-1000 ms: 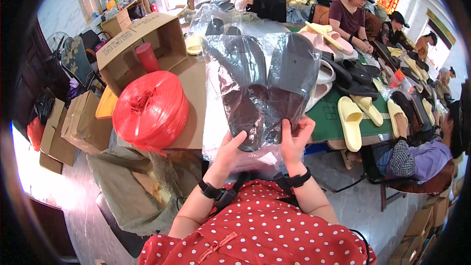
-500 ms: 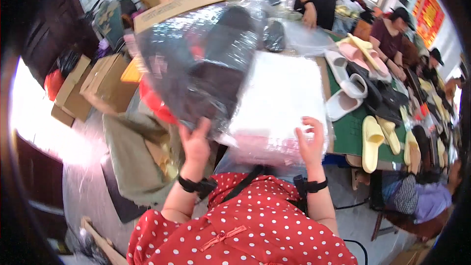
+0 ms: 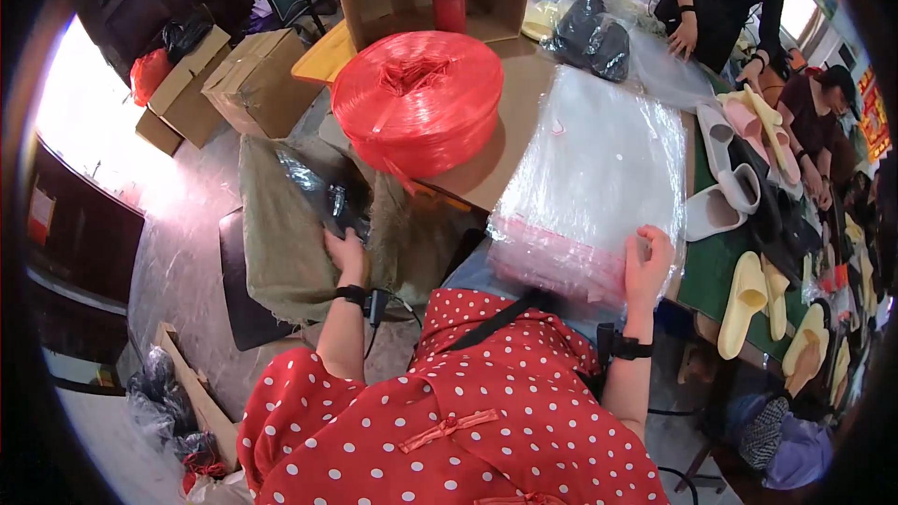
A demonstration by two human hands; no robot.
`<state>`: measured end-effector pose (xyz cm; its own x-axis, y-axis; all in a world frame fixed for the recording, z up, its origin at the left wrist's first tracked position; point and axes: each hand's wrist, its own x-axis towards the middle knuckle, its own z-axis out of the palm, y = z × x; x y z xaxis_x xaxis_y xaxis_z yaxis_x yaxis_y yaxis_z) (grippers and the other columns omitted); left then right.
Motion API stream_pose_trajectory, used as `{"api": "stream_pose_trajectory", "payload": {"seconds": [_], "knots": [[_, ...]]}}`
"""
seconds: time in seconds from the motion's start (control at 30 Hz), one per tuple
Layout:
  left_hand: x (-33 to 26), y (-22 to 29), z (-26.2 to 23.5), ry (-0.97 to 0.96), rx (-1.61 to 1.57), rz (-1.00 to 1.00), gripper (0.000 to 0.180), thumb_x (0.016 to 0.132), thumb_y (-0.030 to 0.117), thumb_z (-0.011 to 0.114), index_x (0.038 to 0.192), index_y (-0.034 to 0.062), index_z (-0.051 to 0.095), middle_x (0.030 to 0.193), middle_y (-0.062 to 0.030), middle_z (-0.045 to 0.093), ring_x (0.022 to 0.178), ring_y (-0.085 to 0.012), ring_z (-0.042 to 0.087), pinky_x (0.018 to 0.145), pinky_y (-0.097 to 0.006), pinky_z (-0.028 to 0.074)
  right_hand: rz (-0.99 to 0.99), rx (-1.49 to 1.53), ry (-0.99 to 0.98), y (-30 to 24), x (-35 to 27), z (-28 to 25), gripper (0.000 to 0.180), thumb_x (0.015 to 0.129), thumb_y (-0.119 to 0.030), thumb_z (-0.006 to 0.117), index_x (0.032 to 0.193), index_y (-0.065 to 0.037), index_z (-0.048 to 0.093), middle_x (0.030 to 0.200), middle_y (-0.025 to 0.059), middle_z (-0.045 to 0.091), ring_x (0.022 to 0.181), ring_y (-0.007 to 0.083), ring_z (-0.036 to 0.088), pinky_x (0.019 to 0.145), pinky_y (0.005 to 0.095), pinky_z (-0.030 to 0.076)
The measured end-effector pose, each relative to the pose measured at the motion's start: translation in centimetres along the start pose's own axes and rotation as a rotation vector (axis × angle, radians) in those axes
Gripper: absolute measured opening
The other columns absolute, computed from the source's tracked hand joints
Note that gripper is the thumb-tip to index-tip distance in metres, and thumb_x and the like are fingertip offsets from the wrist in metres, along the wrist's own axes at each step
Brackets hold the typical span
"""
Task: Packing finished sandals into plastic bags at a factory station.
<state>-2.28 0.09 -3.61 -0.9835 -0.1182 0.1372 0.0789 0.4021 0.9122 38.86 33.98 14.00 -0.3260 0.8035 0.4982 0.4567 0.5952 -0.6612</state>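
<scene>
At the mouth of a coarse olive-green sack [image 3: 281,252], on the left, my left hand [image 3: 348,257] grips a shiny clear bag with dark slippers [image 3: 323,192]. Most of that package is sunk inside the sack, and my fingertips are partly hidden against it. On the table before me lies a stack of clear plastic bags [image 3: 599,150] with pinkish lower edges. By the stack's near right corner is my right hand [image 3: 647,262], its fingers loosely bent and apart, with nothing visible in them.
A big roll of red plastic twine [image 3: 418,103] sits behind the sack, before an open carton [image 3: 505,0] holding a red cylinder [image 3: 449,2]. White, pink and yellow slippers [image 3: 744,304] cover the green table at right. Co-workers stand beyond. More cartons [image 3: 257,84] stand on the floor.
The bagged dark slippers went from over the table down left into the sack with my left hand, uncovering the red twine roll. My right hand stays by the bag stack.
</scene>
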Motion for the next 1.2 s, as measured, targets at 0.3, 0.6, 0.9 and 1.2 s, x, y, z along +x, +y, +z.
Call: {"api": "stream_pose_trajectory", "payload": {"seconds": [0.3,0.6,0.9,1.2], "knots": [[-0.5,-23.1,0.8,-0.554,-0.005,-0.642,0.045,0.096,0.033,0.050,0.125,0.0002,0.061,0.118,-0.0198,0.065,0.107,-0.0368,0.059,0.095,-0.042,0.044,-0.060,-0.022,0.010,0.2,0.1,0.6,0.016,0.086,-0.014,0.071,0.098,-0.005,0.065,0.116,0.0125,0.064,0.111,0.0308,0.054,0.096,0.0408,0.043],[1.9,-11.8,-0.1,-0.194,-0.126,-0.816,0.021,0.087,0.020,0.068,0.096,0.0026,0.061,0.084,-0.0091,0.061,0.071,-0.0217,0.057,0.063,-0.041,0.046,-0.045,-0.073,0.022,0.6,-0.3,0.3,0.014,0.087,-0.014,0.070,0.097,-0.005,0.065,0.117,0.0125,0.063,0.111,0.0312,0.054,0.098,0.0410,0.042],[2.8,-5.0,0.9,-0.120,0.109,-0.320,0.085,0.085,0.041,0.075,0.145,-0.0074,0.039,0.144,-0.0268,0.048,0.131,-0.0359,0.049,0.105,-0.045,0.043,-0.081,-0.089,0.048,0.1,-0.2,0.1,0.013,0.084,-0.012,0.071,0.094,-0.006,0.065,0.112,0.0125,0.063,0.108,0.0323,0.055,0.096,0.0419,0.043],[-4.8,25.5,0.1,-0.038,-0.429,0.861,0.025,0.092,0.004,0.062,0.116,0.0004,0.059,0.122,-0.0157,0.057,0.110,-0.0275,0.056,0.096,-0.038,0.044,-0.113,-0.063,0.084,-0.5,0.1,-0.3,0.015,0.081,-0.011,0.072,0.095,-0.007,0.066,0.108,0.0126,0.063,0.106,0.0325,0.057,0.093,0.0420,0.046]]}}
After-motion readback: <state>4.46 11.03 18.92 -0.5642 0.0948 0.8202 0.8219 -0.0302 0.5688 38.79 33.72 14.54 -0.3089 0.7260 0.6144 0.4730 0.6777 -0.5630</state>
